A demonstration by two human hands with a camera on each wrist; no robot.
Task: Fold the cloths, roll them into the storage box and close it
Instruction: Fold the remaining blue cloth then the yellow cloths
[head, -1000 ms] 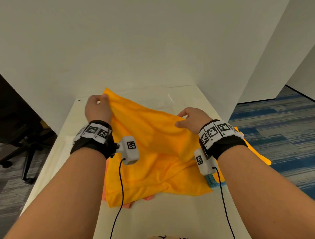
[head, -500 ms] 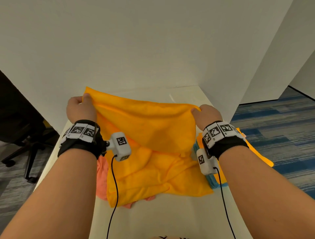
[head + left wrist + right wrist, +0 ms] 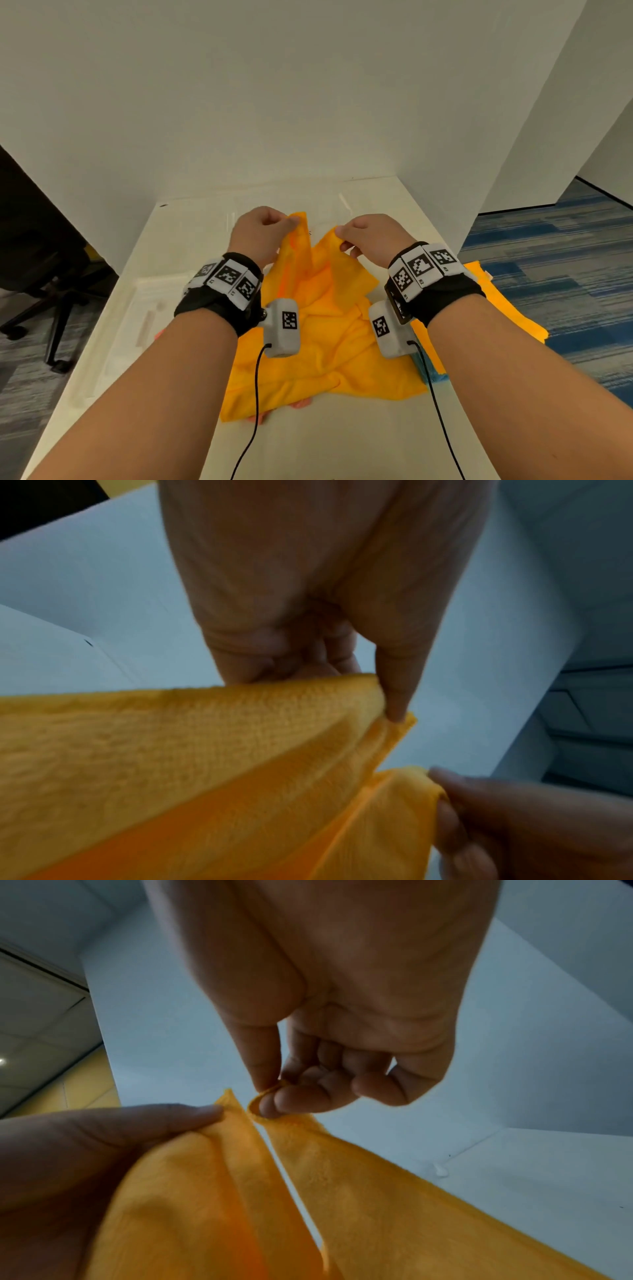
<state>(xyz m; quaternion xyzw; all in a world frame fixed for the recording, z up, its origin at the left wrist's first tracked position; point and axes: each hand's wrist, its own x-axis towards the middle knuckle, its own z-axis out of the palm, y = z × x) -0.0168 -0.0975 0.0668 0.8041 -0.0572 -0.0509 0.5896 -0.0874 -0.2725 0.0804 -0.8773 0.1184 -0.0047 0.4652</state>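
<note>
While pinched at two corners, fuzzy orange cloth (image 3: 322, 346), draping folds

Orange cloth (image 3: 329, 346), blue cloth (image 3: 435, 375) and pink cloth (image 3: 301, 404) on a white table (image 3: 342, 445).

An orange cloth (image 3: 329, 349) lies crumpled at the centre of the frame, two upper corners lifted close together, just apart. Pink cloth (image 3: 301, 404) peeks from under its lower edge; blue cloth (image 3: 435, 377) shows at its lower right.
</note>
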